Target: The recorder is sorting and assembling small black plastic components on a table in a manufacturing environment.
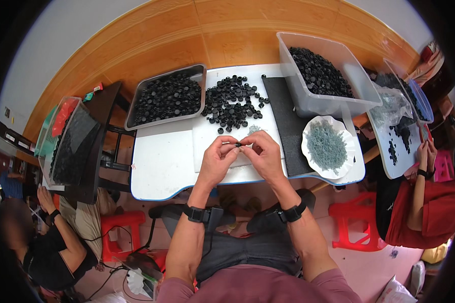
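Now your left hand [218, 157] and right hand [262, 154] meet above white counter [162, 166], fingers of both pinched on small black cap [239, 144]. Loose cap pile [232, 103] beyond; grey tray [168, 97] left, plate of grey-green pieces [327, 145] right.

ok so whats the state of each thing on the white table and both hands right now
left hand: fingertips pinched on the small black cap
right hand: fingertips pinched on the same cap
small black cap: held between both hands above the table
grey metal tray: full of black caps
clear plastic bin: open, partly filled with black caps
white scalloped plate: heaped with grey-green small parts
loose black caps: scattered on the white table
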### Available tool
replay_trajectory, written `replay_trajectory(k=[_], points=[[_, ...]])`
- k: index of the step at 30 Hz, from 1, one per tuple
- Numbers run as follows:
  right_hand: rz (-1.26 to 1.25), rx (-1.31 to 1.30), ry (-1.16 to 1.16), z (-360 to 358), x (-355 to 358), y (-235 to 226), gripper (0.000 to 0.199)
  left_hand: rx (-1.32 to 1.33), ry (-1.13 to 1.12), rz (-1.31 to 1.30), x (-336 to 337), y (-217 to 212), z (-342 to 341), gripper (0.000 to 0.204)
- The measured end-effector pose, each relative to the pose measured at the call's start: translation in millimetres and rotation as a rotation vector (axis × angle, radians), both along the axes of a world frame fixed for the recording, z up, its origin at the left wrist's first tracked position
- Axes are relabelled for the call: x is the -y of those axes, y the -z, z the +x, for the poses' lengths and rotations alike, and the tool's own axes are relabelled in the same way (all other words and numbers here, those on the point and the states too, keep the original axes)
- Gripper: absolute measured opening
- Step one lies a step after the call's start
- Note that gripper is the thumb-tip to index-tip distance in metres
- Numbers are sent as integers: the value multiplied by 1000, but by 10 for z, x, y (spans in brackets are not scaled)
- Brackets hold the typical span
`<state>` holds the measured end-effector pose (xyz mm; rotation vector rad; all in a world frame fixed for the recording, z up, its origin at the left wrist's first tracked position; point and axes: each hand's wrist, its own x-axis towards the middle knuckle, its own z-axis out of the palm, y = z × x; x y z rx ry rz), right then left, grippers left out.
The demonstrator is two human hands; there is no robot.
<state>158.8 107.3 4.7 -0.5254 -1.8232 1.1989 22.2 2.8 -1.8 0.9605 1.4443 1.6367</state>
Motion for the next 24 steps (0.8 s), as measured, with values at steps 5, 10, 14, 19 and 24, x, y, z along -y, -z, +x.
replay_trajectory(k=[5,10,14,19,24], points=[[30,6,-7,-9,20,-15,15,-36,-11,3,-9,72,-34,17],[38,-13,-23,-7,4,6,17,-21,6,12,-6,72,-60,16],[40,-3,-29,7,-4,11,15,-11,29,21,-10,66,-66,16],[-24,37,-25,8,16,17,14,-15,6,-2,0,75,-60,17],[-48,43,-32,18,6,40,17,-35,-25,-30,-8,80,-48,18]])
